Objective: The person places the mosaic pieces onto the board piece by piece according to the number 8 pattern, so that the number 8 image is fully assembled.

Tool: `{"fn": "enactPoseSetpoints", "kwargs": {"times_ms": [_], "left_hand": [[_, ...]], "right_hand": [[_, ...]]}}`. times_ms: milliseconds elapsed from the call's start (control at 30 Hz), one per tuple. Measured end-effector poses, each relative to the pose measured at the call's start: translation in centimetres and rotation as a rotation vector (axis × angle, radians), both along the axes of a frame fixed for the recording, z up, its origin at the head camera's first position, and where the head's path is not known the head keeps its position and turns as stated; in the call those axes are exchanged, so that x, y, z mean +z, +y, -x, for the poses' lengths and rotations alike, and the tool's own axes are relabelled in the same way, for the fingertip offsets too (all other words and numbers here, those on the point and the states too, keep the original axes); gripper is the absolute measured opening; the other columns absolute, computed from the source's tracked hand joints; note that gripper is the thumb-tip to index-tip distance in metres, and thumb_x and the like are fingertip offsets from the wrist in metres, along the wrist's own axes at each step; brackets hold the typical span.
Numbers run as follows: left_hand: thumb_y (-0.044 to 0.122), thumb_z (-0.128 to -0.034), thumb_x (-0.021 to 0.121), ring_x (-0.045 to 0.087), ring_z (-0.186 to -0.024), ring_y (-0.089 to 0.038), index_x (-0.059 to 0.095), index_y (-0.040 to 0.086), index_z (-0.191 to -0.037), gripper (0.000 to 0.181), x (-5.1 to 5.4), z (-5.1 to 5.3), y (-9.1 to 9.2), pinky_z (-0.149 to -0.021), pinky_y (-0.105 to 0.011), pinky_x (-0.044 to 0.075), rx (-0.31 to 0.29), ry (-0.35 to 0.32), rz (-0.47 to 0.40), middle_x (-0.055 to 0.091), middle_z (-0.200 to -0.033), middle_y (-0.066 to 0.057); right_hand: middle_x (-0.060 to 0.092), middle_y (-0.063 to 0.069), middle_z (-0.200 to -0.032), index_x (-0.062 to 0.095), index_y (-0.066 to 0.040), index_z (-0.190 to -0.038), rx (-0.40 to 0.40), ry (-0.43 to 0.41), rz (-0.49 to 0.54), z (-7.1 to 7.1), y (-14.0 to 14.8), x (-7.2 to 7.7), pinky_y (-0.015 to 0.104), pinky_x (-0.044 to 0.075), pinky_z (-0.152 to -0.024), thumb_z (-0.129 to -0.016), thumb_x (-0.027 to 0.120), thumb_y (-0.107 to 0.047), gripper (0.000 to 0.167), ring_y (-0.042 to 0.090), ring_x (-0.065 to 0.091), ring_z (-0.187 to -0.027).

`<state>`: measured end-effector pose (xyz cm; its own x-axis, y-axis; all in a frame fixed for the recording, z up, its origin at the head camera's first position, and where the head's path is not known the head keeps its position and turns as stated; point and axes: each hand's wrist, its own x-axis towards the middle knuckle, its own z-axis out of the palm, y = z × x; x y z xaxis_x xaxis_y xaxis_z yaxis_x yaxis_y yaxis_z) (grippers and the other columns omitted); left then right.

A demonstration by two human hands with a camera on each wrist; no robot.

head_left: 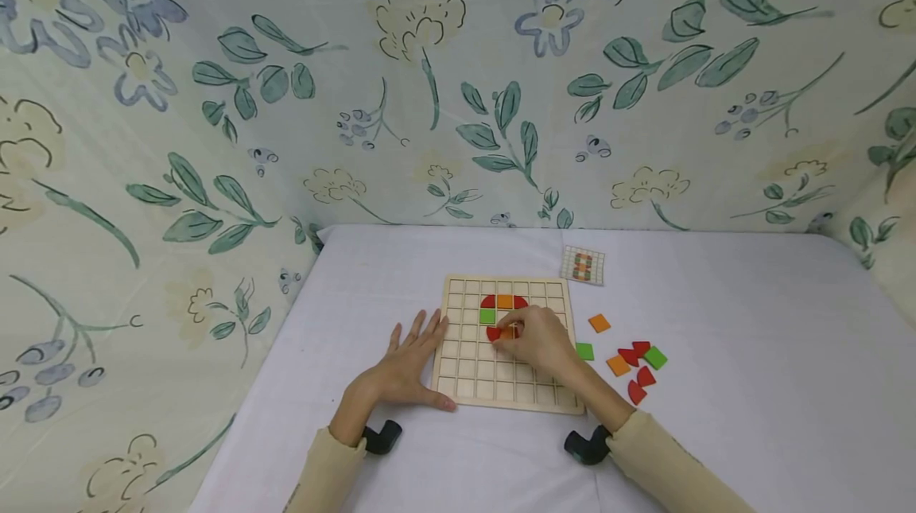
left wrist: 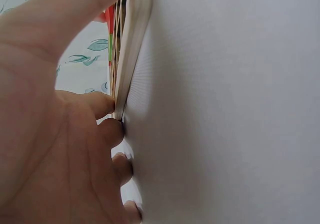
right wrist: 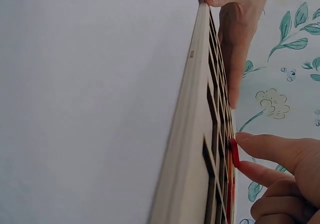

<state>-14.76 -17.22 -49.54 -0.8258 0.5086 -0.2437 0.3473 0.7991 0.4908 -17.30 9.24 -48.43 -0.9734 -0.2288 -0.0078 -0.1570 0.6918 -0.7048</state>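
A wooden grid board [head_left: 465, 374] lies on the table. My left hand [head_left: 408, 370] rests along its left edge, fingers spread and thumb at the front left corner; the left wrist view shows fingertips touching the board's side [left wrist: 132, 48]. Over the middle of the grid, my right hand [head_left: 540, 342] pinches a small red piece [right wrist: 234, 153] between thumb and finger, low against the board. In the grid above it sit an orange square [head_left: 505, 301] between two red rounded pieces and a green square [head_left: 487, 316]. Another orange piece [head_left: 509, 332] is partly hidden by the right hand's fingers.
Right of the board lie loose pieces: orange squares [head_left: 599, 324], green squares [head_left: 654, 357] and several red quarter-round pieces [head_left: 646, 376]. A small pattern card [head_left: 583, 266] lies beyond the board's far right corner. Floral cloth [head_left: 429, 155] hangs behind the white-covered table [head_left: 716, 298].
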Motion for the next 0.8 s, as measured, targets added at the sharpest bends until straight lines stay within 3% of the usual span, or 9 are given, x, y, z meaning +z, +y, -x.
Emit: {"fn": "enactPoseSetpoints", "kwargs": {"times_ms": [433, 700, 800], "left_hand": [[0.061, -0.0721, 0.088, -0.01, -0.163, -0.036, 0.005, 0.011, -0.168, 0.136, 0.2, -0.1, 0.0, -0.126, -0.069, -0.006, 0.004, -0.001, -0.002, -0.003, -0.176, -0.009], [0.062, -0.0725, 0.088, -0.011, -0.163, -0.036, 0.005, 0.012, -0.168, 0.136, 0.2, -0.1, 0.1, -0.126, -0.069, -0.006, 0.007, -0.002, 0.011, -0.004, -0.176, -0.008], [0.061, -0.0725, 0.088, -0.011, -0.163, -0.036, 0.004, 0.012, -0.168, 0.136, 0.2, -0.1, 0.1, -0.126, -0.069, -0.006, 0.006, -0.006, 0.009, -0.004, -0.176, -0.007]], "right_hand": [[0.048, -0.003, -0.054, 0.083, -0.009, -0.097, 0.0, 0.035, 0.059, 0.4, -0.3, -0.8, 0.02, 0.027, -0.046, -0.079, 0.091, -0.02, 0.022, 0.009, 0.041, -0.049], [0.068, -0.001, -0.072, 0.083, -0.01, -0.095, 0.002, 0.045, 0.084, 0.4, -0.5, -1.0, 0.021, 0.038, -0.054, -0.079, 0.091, -0.021, 0.021, 0.01, 0.048, -0.06], [0.064, -0.001, -0.067, 0.083, -0.01, -0.096, 0.0, 0.039, 0.096, 0.4, -0.5, -1.1, 0.021, 0.036, -0.051, -0.08, 0.091, -0.02, 0.02, 0.01, 0.046, -0.057]]}}
